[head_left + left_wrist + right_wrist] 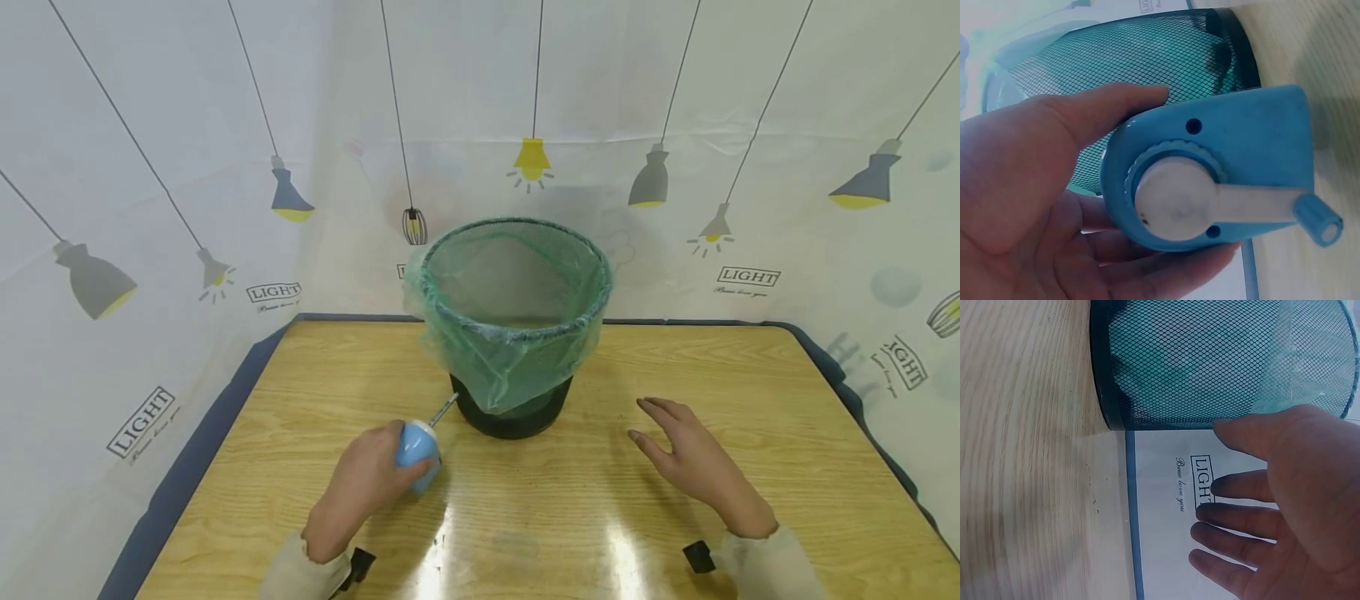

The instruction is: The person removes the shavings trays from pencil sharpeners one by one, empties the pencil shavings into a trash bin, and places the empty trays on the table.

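My left hand (365, 475) grips a light blue hand-crank pencil sharpener (415, 450), thumb on one side and fingers around the other. From the sharpener's far end a thin patterned pencil (445, 408) sticks out toward the bin. The left wrist view shows the white crank arm (1254, 203) with its blue knob (1317, 219) on the end facing me. To the right, my right hand (693, 458) hovers over the table with fingers loosely spread and holds nothing.
A black wire mesh bin (513, 425) stands at the table's middle back, lined with a green plastic bag (495, 375) folded over its rim. The wooden table (337, 367) is bordered by white cloth walls (480, 100) printed with lamps.
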Tool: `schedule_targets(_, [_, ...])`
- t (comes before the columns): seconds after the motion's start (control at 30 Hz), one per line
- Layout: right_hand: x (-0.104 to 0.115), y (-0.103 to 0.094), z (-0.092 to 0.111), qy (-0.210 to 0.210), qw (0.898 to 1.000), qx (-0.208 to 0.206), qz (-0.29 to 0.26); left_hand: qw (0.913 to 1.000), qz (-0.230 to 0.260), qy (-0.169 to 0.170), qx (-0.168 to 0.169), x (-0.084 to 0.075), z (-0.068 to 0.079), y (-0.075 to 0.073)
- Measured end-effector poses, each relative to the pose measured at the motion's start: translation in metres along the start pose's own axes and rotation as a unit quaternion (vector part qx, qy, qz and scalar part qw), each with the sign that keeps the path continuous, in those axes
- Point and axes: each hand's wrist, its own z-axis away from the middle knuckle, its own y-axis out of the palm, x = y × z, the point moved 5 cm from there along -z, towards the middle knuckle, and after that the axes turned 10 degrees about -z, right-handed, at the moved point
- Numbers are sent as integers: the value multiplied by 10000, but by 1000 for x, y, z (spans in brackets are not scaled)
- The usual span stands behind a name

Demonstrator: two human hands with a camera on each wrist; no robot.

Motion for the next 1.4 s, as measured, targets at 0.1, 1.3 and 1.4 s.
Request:
schedule_targets(0.1, [1,1,0,8,10000,32,-23,10000,-36,-6,55,-1,0,-1])
schedule_targets(1.3, [16,8,-1,-343,9993,-8,-125,9981,265,291,464,-11,6,-6])
schedule_targets(1.4, [16,10,-1,-368,9993,14,-103,9976,290,379,492,-14,6,-6])
